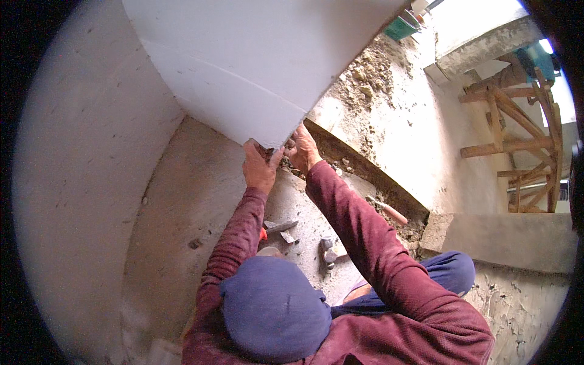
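Note:
My left hand (260,169) and my right hand (303,149) meet at the low corner of a white wall or panel (237,67). Dark rubble shows around my fingertips there. The thumb and fingers of my left hand curl against the corner's underside, closed about something dark that I cannot make out. My right hand is bent in at the right side of the same corner, with most of its fingertips hidden. Below my hands, on the dusty floor, lie a trowel-like metal blade (281,226), a hammer (329,251) and a tool with a pinkish-orange handle (394,213).
A trench-like gap (365,170) with loose debris runs to the right of my hands. Broken rubble (364,76) lies past it, with a green container (401,27) farther off. Wooden trestles (517,134) stand at right, beyond a concrete ledge (505,240). A plastered wall (85,140) rises at left.

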Demonstrator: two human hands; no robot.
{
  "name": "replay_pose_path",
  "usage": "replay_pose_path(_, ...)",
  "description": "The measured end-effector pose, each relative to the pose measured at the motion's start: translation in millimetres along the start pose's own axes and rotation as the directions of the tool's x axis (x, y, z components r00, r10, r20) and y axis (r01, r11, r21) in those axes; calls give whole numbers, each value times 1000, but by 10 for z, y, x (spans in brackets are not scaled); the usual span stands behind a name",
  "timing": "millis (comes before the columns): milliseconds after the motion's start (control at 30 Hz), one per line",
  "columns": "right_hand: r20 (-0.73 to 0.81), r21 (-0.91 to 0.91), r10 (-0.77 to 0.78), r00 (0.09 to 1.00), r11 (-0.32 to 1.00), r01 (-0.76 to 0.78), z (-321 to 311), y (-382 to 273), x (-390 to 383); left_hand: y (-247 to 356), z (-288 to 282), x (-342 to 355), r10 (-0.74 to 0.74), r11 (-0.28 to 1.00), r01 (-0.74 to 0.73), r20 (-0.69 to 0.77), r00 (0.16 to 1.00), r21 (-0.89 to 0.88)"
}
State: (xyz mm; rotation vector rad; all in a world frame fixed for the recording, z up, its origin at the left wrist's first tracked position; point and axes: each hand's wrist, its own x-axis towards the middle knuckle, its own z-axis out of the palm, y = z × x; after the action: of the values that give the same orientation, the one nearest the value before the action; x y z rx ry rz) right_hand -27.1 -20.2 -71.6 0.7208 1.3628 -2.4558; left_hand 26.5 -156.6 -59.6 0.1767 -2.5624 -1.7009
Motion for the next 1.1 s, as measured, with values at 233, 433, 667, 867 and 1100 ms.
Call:
replay_pose_path(233, -11, 36, 27, 1000, 999, -27, -189, 25, 149, -9, 138, 6, 18, 993, -17, 10, 1000, -113)
replay_pose_path(433, -26, 50, -18, 999, 999, 20, 89, -23, -13, -50, -46, 22, -39, 998, 43, 70, 997, -55)
replay_pose_path(667, -35, -20, -185, 982, 983, 185, -134, 88, 34, 231, -940, -304, 74, 997, -75, 116, 991, 2)
replay_pose_path(867, -96, -6, -191, 977, 982, 191, -179, 4, -51, 2618, -1895, -51, 696, 713, -657, -353, 625, 244)
replay_pose_path(1100, -80, -120, -221, 972, 970, 211, -173, -96, -89, 3176, -1555, 453, 913, 398, -811, -269, 306, 429)
